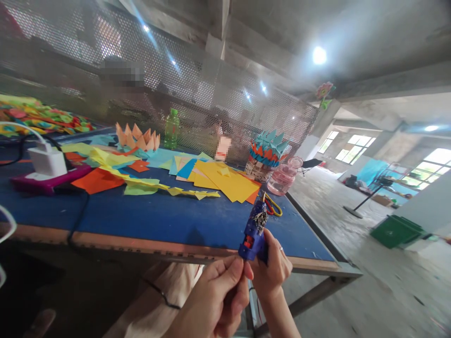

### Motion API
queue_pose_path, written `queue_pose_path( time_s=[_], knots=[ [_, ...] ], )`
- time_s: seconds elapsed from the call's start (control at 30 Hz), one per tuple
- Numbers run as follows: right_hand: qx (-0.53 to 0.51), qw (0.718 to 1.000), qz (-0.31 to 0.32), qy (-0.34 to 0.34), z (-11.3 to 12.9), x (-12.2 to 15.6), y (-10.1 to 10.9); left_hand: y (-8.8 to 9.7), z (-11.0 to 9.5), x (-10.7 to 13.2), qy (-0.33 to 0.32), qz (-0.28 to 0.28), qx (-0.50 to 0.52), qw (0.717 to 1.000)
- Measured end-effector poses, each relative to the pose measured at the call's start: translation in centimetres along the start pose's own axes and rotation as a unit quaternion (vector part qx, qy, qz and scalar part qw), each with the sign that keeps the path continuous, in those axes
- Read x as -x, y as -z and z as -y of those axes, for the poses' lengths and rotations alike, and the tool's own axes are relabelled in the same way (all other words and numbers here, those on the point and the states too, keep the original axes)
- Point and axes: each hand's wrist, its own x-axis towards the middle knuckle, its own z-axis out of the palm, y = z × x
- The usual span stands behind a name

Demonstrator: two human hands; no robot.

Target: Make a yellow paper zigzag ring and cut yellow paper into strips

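A blue glue gun [254, 230] with a red trigger points up over the near right edge of the blue table [169, 216]. My right hand [273, 267] is wrapped round its handle from the right. My left hand [216, 295] pinches the back end of the gun with thumb and fingers closed. Dried glue clings near the nozzle. A dark cord [160, 293] runs down from below my hands across my lap.
Coloured paper sheets [225, 180] and folded strips litter the table. Paper crowns [138, 137], a green bottle [171, 129], a pink jar [284, 177], a white charger [47, 159] and a perforated metal screen [197, 108] stand behind. A green bin [396, 231] sits on the concrete floor at right.
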Motion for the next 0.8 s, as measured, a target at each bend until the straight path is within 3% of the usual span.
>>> queue_pose_path(
  time_s=[0.13,0.37,0.63,0.8],
  knots=[
    [-0.013,1.000,-0.004,0.009,0.0,-0.2,-0.1,0.2,0.1,-0.4,0.019,0.026,0.005,0.999],
    [-0.035,0.999,0.018,-0.002,0.3,-0.7,-0.4,1.1,0.7,-0.9,-0.052,0.037,-0.071,0.995],
    [-0.038,0.998,0.038,-0.012,-0.3,-0.9,-0.5,3.2,3.6,-2.5,-0.106,0.081,-0.055,0.990],
    [-0.021,0.998,0.067,0.007,-1.3,-1.6,-0.1,4.7,4.6,-2.5,-0.102,0.104,-0.115,0.983]
  ],
)
